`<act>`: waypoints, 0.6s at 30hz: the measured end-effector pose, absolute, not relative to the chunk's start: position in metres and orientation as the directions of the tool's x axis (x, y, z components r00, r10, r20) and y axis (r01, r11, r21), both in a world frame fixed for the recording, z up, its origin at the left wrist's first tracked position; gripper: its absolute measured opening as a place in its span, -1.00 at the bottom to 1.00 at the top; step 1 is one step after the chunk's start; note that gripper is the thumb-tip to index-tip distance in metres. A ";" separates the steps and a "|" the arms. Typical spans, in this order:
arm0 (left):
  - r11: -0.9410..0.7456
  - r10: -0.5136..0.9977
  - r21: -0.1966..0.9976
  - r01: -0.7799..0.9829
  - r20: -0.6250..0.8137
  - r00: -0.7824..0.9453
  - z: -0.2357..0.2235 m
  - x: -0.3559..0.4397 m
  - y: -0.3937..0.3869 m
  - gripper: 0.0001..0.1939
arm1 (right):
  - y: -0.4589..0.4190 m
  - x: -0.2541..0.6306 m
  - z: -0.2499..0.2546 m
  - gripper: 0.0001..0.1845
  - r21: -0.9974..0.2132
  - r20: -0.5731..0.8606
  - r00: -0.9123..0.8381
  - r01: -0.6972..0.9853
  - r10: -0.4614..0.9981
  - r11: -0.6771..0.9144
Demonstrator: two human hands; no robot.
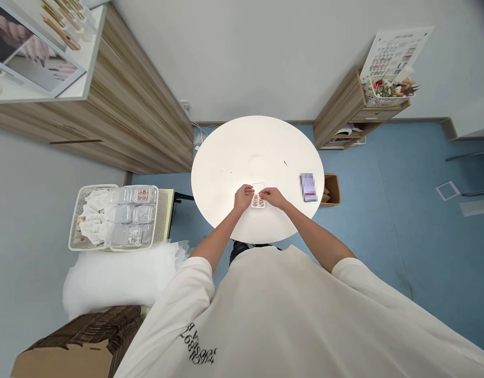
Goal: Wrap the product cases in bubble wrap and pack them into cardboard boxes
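Observation:
A small clear plastic box (258,205) lies near the front of the round white table, its lid side pointing away from me. Rows of small reddish pieces that look like press-on nails (255,200) sit inside it. My left hand (244,197) is at the box's left edge, fingers bent together against it. From the right, my right hand (273,197) reaches over the box with thumb and finger pinched. Whatever is between those fingertips is too small to make out.
The round white table (257,131) carries a blurred purple pack (308,187) at right and a small dark mark. Left stand baskets (160,215) of clear boxes and a white foam roll (115,275). An open carton (333,189) is on the floor beyond the table's right edge.

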State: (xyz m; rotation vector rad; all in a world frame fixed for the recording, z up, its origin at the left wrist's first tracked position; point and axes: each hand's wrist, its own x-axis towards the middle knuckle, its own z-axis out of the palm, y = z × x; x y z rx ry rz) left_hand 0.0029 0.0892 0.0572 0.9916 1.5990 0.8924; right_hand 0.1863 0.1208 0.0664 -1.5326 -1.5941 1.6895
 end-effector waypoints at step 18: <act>0.605 0.796 0.773 0.193 -0.593 -0.119 -0.005 0.024 0.040 -0.67 | 0.086 0.198 0.000 -0.90 -0.653 -0.654 0.086 0.438 0.751 -0.618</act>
